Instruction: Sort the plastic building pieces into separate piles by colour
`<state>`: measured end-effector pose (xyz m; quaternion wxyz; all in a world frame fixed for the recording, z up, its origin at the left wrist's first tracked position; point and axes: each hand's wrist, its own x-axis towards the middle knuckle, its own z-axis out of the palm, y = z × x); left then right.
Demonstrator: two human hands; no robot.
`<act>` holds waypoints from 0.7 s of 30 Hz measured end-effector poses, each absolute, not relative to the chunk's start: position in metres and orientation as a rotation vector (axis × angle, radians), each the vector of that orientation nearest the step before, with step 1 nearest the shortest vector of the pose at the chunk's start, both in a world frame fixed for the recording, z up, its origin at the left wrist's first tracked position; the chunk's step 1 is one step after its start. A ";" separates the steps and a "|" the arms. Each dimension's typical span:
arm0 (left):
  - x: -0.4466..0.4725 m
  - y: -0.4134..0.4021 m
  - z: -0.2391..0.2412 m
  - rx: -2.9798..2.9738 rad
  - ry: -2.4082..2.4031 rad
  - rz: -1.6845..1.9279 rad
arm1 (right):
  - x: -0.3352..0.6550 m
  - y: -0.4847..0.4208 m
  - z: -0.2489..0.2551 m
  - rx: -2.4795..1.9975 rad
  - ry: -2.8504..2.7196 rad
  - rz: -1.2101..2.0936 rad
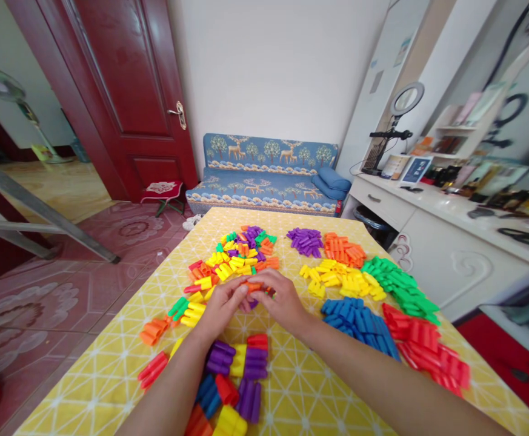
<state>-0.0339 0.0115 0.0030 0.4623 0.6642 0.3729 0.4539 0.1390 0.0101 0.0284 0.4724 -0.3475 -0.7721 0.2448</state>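
Note:
My left hand (228, 301) and my right hand (283, 298) meet over the middle of the table, fingers closed around an orange plastic block (252, 286). A bit of purple shows just below the fingers; what it belongs to is partly hidden. Beyond and left of the hands lies a mixed pile of tube-shaped blocks (237, 257) in yellow, orange, purple, green and red. Nearer to me, between my forearms, purple blocks (256, 363) sit among red, yellow and blue ones, some apparently joined. My left forearm covers part of them.
Sorted heaps lie on the right: purple (305, 242), orange (343, 251), yellow (346, 280), green (400, 287), blue (359, 327) and red (428, 348). A yellow patterned cloth (123, 357) covers the table. Behind it stands a blue sofa (259, 178); a white dresser (432, 224) is at right.

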 end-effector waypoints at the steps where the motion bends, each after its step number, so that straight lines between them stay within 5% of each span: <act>1: -0.034 0.011 0.002 1.633 0.904 1.091 | 0.140 0.011 0.028 -0.874 -1.891 0.608; 14: -0.031 0.012 -0.002 1.578 0.948 0.967 | 0.187 0.036 0.024 -1.111 -1.572 0.747; 21: -0.031 0.013 -0.003 1.598 1.004 1.001 | 0.334 0.117 0.036 -1.781 -1.014 0.043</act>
